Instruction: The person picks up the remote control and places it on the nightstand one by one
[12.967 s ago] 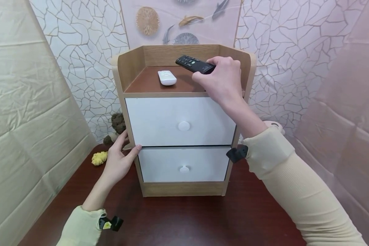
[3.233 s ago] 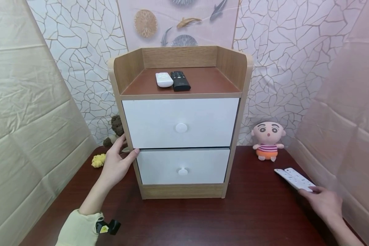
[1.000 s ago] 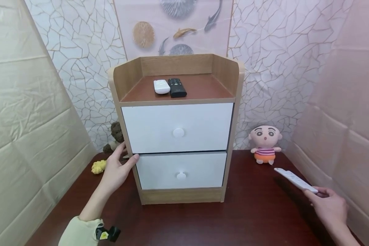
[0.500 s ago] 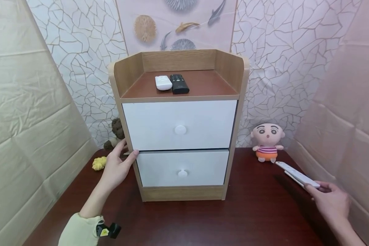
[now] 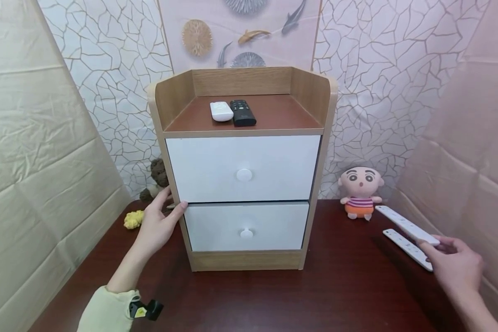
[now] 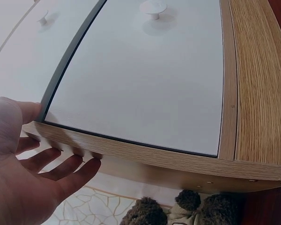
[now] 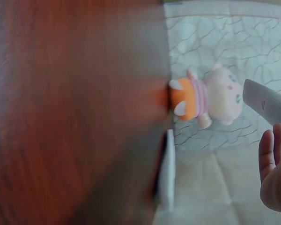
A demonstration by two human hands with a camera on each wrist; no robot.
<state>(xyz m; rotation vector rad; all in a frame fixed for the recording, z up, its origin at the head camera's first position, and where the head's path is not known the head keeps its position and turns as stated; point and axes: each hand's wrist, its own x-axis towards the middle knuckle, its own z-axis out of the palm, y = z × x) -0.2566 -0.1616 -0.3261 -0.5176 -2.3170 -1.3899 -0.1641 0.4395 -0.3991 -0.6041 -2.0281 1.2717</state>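
Observation:
My right hand [image 5: 458,267] pinches the near end of a slim white remote control [image 5: 406,225], raised above the table at the right. Just below it a second slim white remote control [image 5: 407,249] lies on the table. In the right wrist view the held remote [image 7: 267,103] points past the fingers, partly cut off. My left hand [image 5: 157,226] rests on the left edge of a two-drawer cabinet [image 5: 249,260]. Its thumb touches the front at the gap between the drawers, and its fingers lie along the side panel [image 6: 145,171].
On the cabinet's top shelf [image 5: 282,110] lie a short white remote [image 5: 221,111] and a black remote [image 5: 243,113], side by side. A plush doll [image 5: 360,193] sits at the back right. Behind the cabinet's left side are a brown plush toy [image 5: 158,171] and a yellow item [image 5: 133,219].
The black remote has gone from my right hand to the shelf. More recently, that hand has raised one slim white remote away from the other. My left hand stays on the cabinet.

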